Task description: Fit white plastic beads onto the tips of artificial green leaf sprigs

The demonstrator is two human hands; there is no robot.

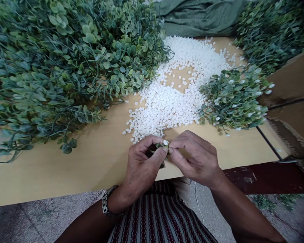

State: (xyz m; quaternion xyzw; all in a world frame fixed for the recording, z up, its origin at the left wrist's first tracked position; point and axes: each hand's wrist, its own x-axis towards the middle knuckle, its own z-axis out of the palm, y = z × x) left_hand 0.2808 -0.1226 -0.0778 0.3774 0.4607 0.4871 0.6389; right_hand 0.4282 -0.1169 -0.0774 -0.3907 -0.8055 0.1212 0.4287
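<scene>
My left hand (144, 165), with a watch on its wrist, pinches a small artificial leaf sprig (158, 145) between thumb and forefinger; most of the sprig is hidden by the fingers. A small white bead-like flower piece (165, 142) shows at the left thumb tip. My right hand (199, 157) is closed in a pinch on the sprig's end right beside that white piece. Both hands meet over the table's front edge. Just beyond them lies a spread pile of loose white flower pieces (164, 104).
Artificial greenery (73, 57) heaps over the table's left side. A bunch of sprigs with white tips (235, 98) lies right of the pile. Behind are green cloth (200, 17) and more greenery (276, 30). A cardboard box (291, 81) and black metal bar (270, 143) stand right.
</scene>
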